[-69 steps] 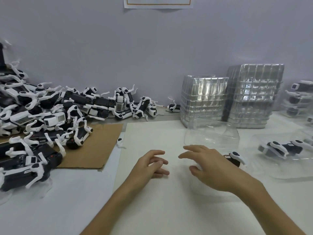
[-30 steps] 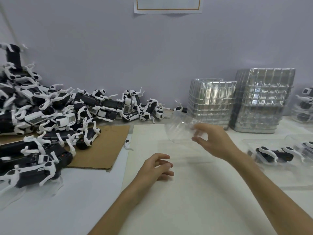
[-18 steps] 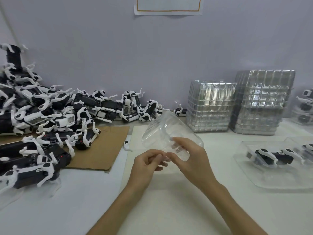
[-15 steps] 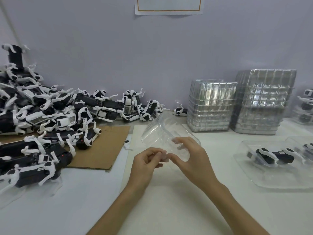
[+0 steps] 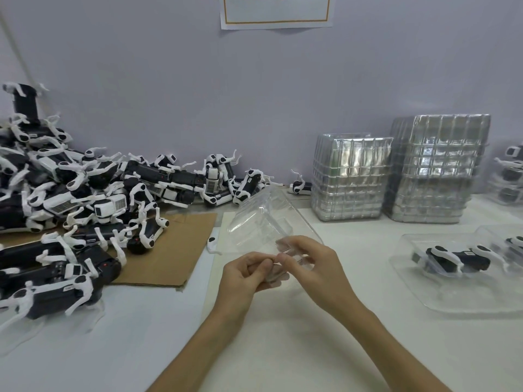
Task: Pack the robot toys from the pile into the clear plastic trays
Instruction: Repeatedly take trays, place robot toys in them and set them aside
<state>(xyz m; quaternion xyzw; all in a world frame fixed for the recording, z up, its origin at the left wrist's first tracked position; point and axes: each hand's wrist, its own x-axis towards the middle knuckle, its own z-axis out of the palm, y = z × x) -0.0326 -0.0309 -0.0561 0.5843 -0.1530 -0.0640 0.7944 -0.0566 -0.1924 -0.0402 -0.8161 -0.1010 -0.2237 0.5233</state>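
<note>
A clear tray is held above the table, tilted, its far end raised toward the wall and its near edge low between my hands. My left hand pinches that near edge, thumb and curled fingers closed on the plastic. My right hand grips the same edge just beside it, the fingertips of both hands meeting there. The tray holds nothing.

Under the hands lies a white sheet on the table. To the left, a pile of robot toys, black with white legs, spreads along the wall and partly over a piece of cardboard. A small white part lies loose between the cardboard and the sheet.

To the right, against the wall, stand two stacks of empty trays, the farther-right one taller. Nearer me on the right, a filled tray rests flat on the table with one robot toy lying in it. A paper notice hangs on the wall above.
</note>
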